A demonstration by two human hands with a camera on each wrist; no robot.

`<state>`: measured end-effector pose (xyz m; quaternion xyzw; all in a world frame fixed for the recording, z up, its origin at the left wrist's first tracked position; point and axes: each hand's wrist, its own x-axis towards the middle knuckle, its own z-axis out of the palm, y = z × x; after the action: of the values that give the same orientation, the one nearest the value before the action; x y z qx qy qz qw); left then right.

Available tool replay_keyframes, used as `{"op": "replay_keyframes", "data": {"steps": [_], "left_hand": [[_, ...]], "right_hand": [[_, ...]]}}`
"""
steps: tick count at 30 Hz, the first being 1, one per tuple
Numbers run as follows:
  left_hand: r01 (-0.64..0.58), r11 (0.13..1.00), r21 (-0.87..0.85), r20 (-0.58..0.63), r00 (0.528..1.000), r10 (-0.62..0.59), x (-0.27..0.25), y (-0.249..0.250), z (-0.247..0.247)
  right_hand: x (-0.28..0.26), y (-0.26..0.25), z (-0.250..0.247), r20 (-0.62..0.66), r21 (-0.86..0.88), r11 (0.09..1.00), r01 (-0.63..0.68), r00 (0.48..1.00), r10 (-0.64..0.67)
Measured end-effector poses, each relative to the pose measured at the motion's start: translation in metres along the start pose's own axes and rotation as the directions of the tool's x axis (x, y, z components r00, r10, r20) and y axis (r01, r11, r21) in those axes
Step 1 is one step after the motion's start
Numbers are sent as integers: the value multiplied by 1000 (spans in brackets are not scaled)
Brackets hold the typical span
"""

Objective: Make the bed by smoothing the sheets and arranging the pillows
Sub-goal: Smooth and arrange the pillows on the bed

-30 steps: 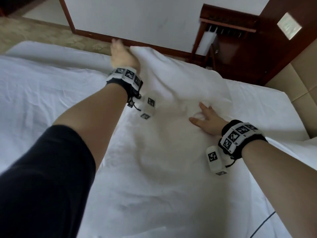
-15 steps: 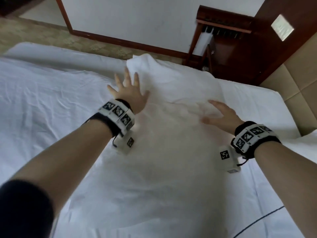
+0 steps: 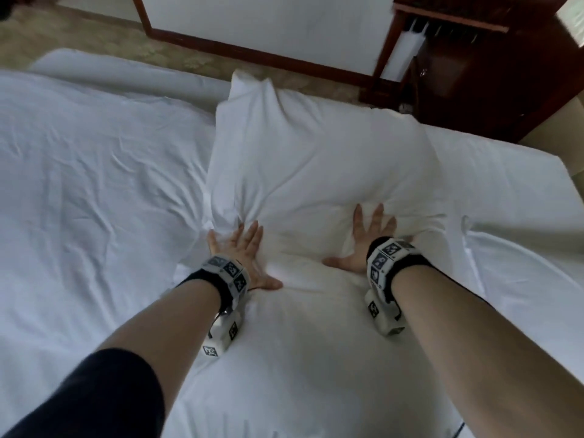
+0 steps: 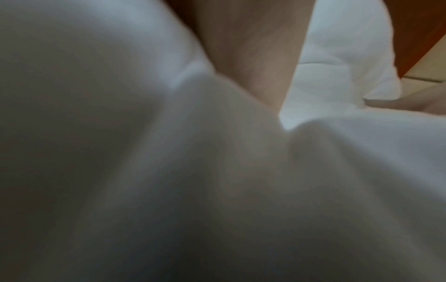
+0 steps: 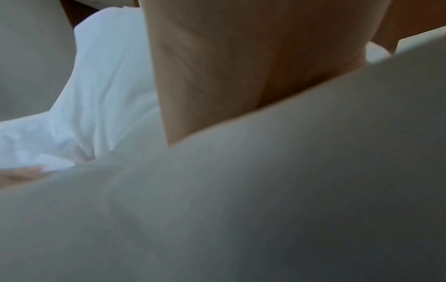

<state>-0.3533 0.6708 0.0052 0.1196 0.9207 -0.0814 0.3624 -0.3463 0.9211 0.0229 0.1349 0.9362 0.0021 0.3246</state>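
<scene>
A large white pillow [image 3: 316, 159] lies across the white bed sheet [image 3: 94, 184], its far corner pointing toward the bed's far edge. My left hand [image 3: 240, 248] lies flat on the pillow's near left part, fingers spread and straight, and the fabric bunches in front of them. My right hand [image 3: 366, 241] presses flat on the near right part, fingers spread too. Both wrist views are filled by blurred white pillow fabric [image 4: 217, 190] [image 5: 265, 190] with the palm [image 4: 253, 47] [image 5: 229, 66] above it.
The sheet left of the pillow is creased. A dark wooden nightstand [image 3: 474, 74] stands beyond the bed's far right corner. Patterned carpet [image 3: 94, 39] and a white wall with a wooden skirting [image 3: 252, 52] lie beyond the far edge. A padded headboard [image 3: 562, 121] is at right.
Both hands have slid back toward me along the pillow, from its far half to its near half. The left hand moved farthest, from the far corner.
</scene>
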Motion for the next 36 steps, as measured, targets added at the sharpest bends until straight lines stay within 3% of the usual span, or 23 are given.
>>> {"op": "replay_keyframes", "data": {"steps": [6,11,15,18,22,24,28,32,36], "left_hand": [[13,998,-61,-8,1000,-13,-16,-2,5],[86,994,-72,-23,996,-88,-51,-16,23],[176,968,-178,-10,984,-180,-101,-36,57],[181,974,-134,-16,983,-185,-138,-40,83],[104,991,-79,-112,987,-112,-215,-5,110],[99,993,-70,-95,990,-105,-260,25,127],[122,953,-276,-125,979,-161,-348,64,153],[140,843,-519,-189,943,-273,-408,66,178],[129,782,-609,-202,929,-310,-461,62,202]], "right_hand": [[-36,1,9,107,50,999,-10,994,4],[-111,14,32,139,50,990,132,981,-138],[-178,20,70,154,22,989,149,977,-151],[-217,22,79,193,39,982,184,963,-188],[-285,27,85,178,47,960,276,943,-280],[-322,34,96,168,97,945,313,931,-325],[-389,40,112,96,45,932,359,927,-362],[-448,31,125,73,1,905,425,903,-424],[-511,7,136,116,-78,864,497,866,-487]]}}
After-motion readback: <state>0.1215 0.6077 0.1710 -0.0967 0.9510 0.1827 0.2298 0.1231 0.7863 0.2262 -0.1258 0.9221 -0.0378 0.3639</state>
